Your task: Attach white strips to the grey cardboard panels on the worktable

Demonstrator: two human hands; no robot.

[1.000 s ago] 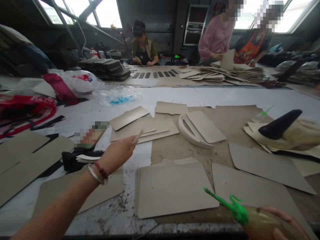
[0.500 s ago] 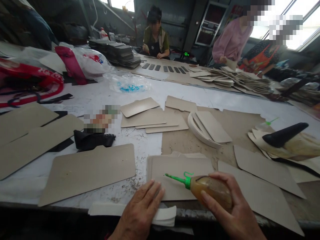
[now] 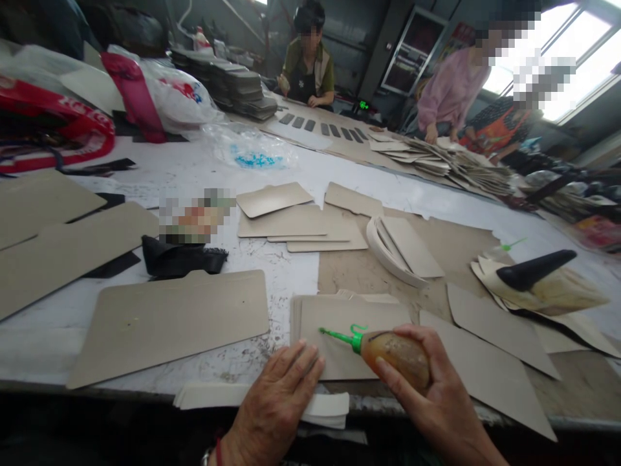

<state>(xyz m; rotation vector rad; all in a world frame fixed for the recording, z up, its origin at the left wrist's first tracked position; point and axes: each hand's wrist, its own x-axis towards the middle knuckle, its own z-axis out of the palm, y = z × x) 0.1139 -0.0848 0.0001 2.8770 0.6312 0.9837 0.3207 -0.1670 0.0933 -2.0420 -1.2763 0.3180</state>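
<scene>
My right hand (image 3: pixel 436 388) is wrapped round a squeeze bottle (image 3: pixel 395 359) of amber liquid, probably glue. Its thin green nozzle (image 3: pixel 337 335) points left, its tip over the top board. My left hand (image 3: pixel 279 391) lies with fingers stretched out on the lower left corner of a stack of beige boards (image 3: pixel 359 314). Beneath that hand, white strips (image 3: pixel 213 396) lie along the table edge. A larger beige board (image 3: pixel 179 323) with a small tab lies flat to the left. To the right lie more beige boards (image 3: pixel 485 362), overlapping.
Behind the stack are a curved bundle of white strips (image 3: pixel 388 255) and loose boards (image 3: pixel 291 226). A black-handled tool (image 3: pixel 536 268) rests at right, black fabric (image 3: pixel 182 259) at left. Plastic bags (image 3: pixel 252 149) lie further back. Several people work across the table (image 3: pixel 339 181).
The view has shifted slightly. My right hand still holds the bottle over the stack, and my left hand stays on the corner. The pink-sleeved person's hands have lowered to the pile.
</scene>
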